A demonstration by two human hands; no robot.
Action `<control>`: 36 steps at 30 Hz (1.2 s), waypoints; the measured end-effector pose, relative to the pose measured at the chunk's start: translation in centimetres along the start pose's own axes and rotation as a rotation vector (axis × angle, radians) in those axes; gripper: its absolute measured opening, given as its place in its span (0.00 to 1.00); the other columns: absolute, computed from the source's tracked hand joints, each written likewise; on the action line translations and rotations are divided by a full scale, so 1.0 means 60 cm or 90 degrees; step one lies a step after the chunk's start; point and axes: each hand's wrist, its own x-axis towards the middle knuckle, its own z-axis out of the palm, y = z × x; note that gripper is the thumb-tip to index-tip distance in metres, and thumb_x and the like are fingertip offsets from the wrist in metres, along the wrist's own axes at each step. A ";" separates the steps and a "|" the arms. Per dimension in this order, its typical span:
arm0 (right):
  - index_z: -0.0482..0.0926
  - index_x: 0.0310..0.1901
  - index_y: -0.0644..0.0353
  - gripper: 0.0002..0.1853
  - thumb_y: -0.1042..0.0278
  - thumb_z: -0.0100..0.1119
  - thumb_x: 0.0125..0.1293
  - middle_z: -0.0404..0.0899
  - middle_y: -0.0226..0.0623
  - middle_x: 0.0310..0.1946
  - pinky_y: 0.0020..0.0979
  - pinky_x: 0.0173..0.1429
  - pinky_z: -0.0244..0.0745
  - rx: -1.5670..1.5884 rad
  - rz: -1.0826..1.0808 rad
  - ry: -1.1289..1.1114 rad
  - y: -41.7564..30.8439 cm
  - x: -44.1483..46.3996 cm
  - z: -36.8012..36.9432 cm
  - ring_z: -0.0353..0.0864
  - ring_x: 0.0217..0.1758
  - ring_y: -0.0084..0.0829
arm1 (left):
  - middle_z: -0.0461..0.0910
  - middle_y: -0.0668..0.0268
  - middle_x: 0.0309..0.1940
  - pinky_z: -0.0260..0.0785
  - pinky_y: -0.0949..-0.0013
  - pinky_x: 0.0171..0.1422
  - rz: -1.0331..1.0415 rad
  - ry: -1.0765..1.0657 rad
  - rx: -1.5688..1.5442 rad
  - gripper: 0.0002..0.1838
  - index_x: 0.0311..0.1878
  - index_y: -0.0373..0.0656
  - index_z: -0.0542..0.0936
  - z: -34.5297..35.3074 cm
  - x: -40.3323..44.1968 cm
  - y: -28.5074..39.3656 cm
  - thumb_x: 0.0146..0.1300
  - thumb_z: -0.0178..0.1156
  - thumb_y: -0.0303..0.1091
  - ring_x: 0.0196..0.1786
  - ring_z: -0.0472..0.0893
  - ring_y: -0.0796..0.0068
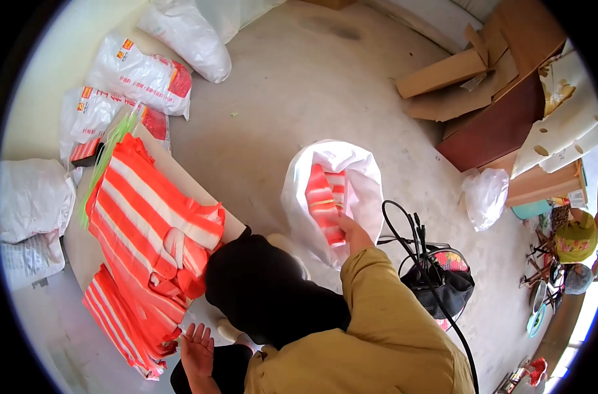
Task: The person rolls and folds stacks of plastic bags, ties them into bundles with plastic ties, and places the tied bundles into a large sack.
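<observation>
My right hand (353,232) reaches into an upright, open-mouthed white sack (368,167) on the floor. It grips the edge of a folded bundle of red-and-white striped plastic bags (323,205); some of the fingers are hidden behind it. Another striped piece (337,187) lies beside it inside the sack. My left hand (198,348), palm up with the fingers apart, holds nothing. It is close to a large pile of red-and-white striped plastic bags (141,197), spread over a board at my left. Light-green strips (105,172) run along the far edge of that pile.
Filled white sacks (144,75) lie along the left wall. To the right of the open sack stands a black bag (437,282) with looped cords. Cardboard (453,75), a brown cabinet (492,125) and a clear plastic bag (485,197) are at the far right.
</observation>
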 end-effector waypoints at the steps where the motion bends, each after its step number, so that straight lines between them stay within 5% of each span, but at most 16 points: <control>1: 0.74 0.64 0.51 0.26 0.65 0.67 0.64 0.82 0.33 0.52 0.42 0.50 0.84 -0.027 0.004 0.013 0.019 0.013 -0.007 0.85 0.49 0.33 | 0.77 0.59 0.64 0.74 0.56 0.63 -0.008 0.001 -0.011 0.28 0.68 0.46 0.71 -0.001 0.002 -0.004 0.77 0.49 0.56 0.63 0.78 0.60; 5: 0.76 0.62 0.50 0.25 0.70 0.66 0.62 0.83 0.30 0.43 0.34 0.40 0.81 -0.118 0.039 0.073 0.111 0.103 -0.045 0.83 0.40 0.29 | 0.76 0.60 0.64 0.74 0.56 0.62 -0.050 0.038 -0.012 0.27 0.68 0.46 0.71 -0.002 0.011 -0.021 0.77 0.48 0.55 0.63 0.77 0.59; 11: 0.74 0.64 0.55 0.26 0.71 0.65 0.63 0.83 0.35 0.45 0.37 0.45 0.80 -0.097 -0.073 0.013 0.157 0.177 -0.036 0.83 0.41 0.32 | 0.79 0.61 0.61 0.75 0.54 0.59 -0.086 0.080 -0.024 0.26 0.65 0.47 0.74 -0.016 0.023 -0.031 0.76 0.50 0.56 0.60 0.79 0.60; 17: 0.79 0.58 0.58 0.23 0.54 0.64 0.66 0.83 0.44 0.45 0.41 0.52 0.79 -0.666 -0.174 0.211 0.184 0.192 0.041 0.83 0.48 0.40 | 0.81 0.65 0.56 0.74 0.55 0.57 -0.103 0.150 0.007 0.24 0.63 0.48 0.75 -0.004 0.037 -0.027 0.77 0.49 0.55 0.56 0.80 0.63; 20: 0.80 0.56 0.59 0.20 0.53 0.57 0.70 0.81 0.50 0.51 0.42 0.56 0.77 -0.805 -0.106 0.232 0.080 0.083 0.098 0.82 0.54 0.45 | 0.81 0.64 0.56 0.74 0.55 0.57 -0.121 0.126 -0.002 0.24 0.63 0.47 0.75 -0.018 0.043 -0.035 0.77 0.48 0.55 0.56 0.80 0.63; 24: 0.78 0.59 0.62 0.22 0.58 0.52 0.70 0.79 0.53 0.54 0.47 0.63 0.73 -0.780 -0.443 0.118 0.073 0.131 0.079 0.79 0.56 0.52 | 0.82 0.64 0.53 0.74 0.58 0.56 -0.121 0.173 0.001 0.24 0.63 0.46 0.75 0.020 0.049 -0.053 0.78 0.46 0.53 0.53 0.81 0.63; 28: 0.82 0.54 0.57 0.19 0.62 0.55 0.64 0.74 0.46 0.61 0.53 0.73 0.61 -1.062 -0.532 0.080 -0.042 0.062 0.147 0.69 0.67 0.49 | 0.82 0.64 0.54 0.73 0.59 0.60 -0.188 -0.064 -0.147 0.21 0.60 0.45 0.78 -0.052 0.072 -0.062 0.78 0.47 0.49 0.50 0.82 0.66; 29: 0.84 0.53 0.54 0.19 0.60 0.58 0.62 0.72 0.42 0.65 0.55 0.77 0.57 -1.136 -0.506 0.084 -0.037 0.085 0.145 0.65 0.72 0.47 | 0.82 0.63 0.58 0.70 0.58 0.66 -0.180 0.052 -0.123 0.20 0.61 0.45 0.78 -0.047 0.070 -0.065 0.78 0.48 0.47 0.55 0.81 0.65; 33: 0.85 0.55 0.51 0.21 0.56 0.61 0.61 0.71 0.45 0.67 0.57 0.82 0.42 -1.240 -0.549 0.367 -0.014 0.186 0.133 0.59 0.77 0.49 | 0.80 0.61 0.61 0.62 0.55 0.76 -0.152 0.098 -0.053 0.22 0.66 0.43 0.76 0.000 0.068 -0.066 0.77 0.49 0.45 0.65 0.76 0.60; 36: 0.83 0.58 0.52 0.26 0.53 0.66 0.58 0.69 0.46 0.69 0.54 0.84 0.39 -1.249 -0.479 0.424 -0.055 0.189 0.145 0.56 0.79 0.50 | 0.66 0.54 0.75 0.58 0.45 0.79 -0.191 0.160 -0.031 0.27 0.72 0.45 0.69 -0.076 0.067 -0.083 0.75 0.55 0.47 0.76 0.65 0.56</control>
